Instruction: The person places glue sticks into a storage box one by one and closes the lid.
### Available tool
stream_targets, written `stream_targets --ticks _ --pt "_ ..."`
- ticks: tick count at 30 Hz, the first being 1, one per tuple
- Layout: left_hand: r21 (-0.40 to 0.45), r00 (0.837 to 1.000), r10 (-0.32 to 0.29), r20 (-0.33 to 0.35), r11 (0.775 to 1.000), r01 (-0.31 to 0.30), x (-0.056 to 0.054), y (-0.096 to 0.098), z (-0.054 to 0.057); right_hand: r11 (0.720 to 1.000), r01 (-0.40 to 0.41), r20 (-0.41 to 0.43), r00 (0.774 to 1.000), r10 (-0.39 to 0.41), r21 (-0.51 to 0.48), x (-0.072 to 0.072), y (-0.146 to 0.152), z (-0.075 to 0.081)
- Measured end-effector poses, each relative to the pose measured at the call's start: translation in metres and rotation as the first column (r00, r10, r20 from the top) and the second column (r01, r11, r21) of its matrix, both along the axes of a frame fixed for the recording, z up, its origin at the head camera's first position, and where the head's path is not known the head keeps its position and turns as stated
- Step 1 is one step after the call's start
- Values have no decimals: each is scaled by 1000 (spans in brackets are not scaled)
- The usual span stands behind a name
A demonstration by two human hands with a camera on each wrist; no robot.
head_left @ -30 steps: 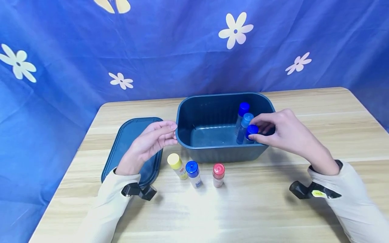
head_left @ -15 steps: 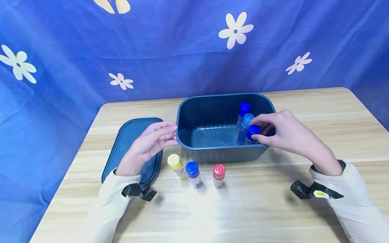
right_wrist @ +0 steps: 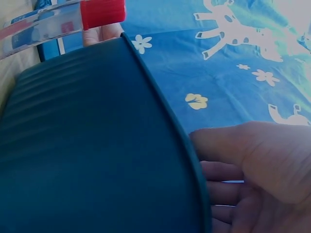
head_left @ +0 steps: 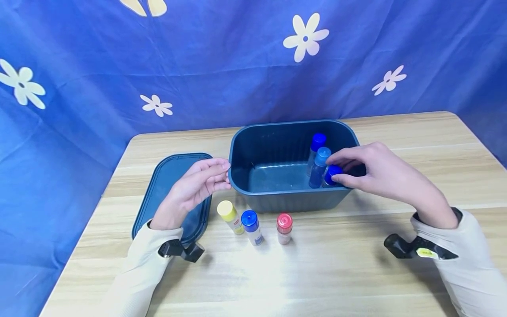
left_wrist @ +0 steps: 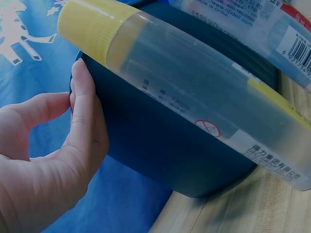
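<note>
A dark teal plastic box (head_left: pixel 277 200) stands on the table, and my left hand (head_left: pixel 200 180) pinches its left rim between thumb and fingers. Inside it, at the right end, stand a blue-capped glue bottle (head_left: pixel 317 145) at the back and a lighter-blue-capped glue bottle (head_left: pixel 318 171) in the middle. Closest to the front wall is a third, dark-blue-capped glue bottle (head_left: pixel 333 172); my right hand (head_left: pixel 368 169) reaches over the right rim and holds its cap between thumb and fingers. The front wall hides that bottle's lower part.
In front of the box stand a yellow-capped bottle (head_left: pixel 227 212), another blue-capped bottle (head_left: pixel 251 222) and a red-capped bottle (head_left: pixel 284 226). The box's teal lid (head_left: pixel 166 176) lies flat at the left, partly under my left forearm. A blue flowered curtain (head_left: pixel 222 79) hangs behind the table.
My right hand has shifted slightly to the right, and the front dark-blue-capped glue bottle has moved right with it, away from the lighter-capped one. My left hand stays at the rim.
</note>
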State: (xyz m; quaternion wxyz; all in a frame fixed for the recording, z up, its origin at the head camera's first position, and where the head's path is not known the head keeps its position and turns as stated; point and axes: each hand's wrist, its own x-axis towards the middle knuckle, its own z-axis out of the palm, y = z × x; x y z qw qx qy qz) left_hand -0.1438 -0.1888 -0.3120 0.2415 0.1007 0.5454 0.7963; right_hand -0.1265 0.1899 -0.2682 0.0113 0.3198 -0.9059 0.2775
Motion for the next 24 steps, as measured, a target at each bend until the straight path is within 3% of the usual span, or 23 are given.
stream_targets --ticks 3,6,10,13,17,20,24 --pt "4 1000 -5 -7 1000 5 1 -1 1 998 29 -49 998 -32 -54 1 6 3" --pt "-1 1000 -10 -24 1000 10 2 -2 0 978 133 -57 988 -143 -159 3 14 4" --pt "-21 999 -8 -42 1000 7 8 -7 -1 898 292 73 956 -284 -330 2 26 0" --pt "-45 999 12 -50 999 -14 15 -16 -2 828 366 195 930 -311 -425 -3 35 -6" --pt "-125 994 57 -97 990 -69 29 -29 -1 700 370 363 917 -167 -611 -13 44 -16" --pt "-256 981 74 -177 959 -118 41 -36 3 615 360 466 885 13 -702 -20 48 -24" --pt "-427 955 53 -292 886 -179 55 -37 11 577 347 543 813 208 -740 -25 52 -34"
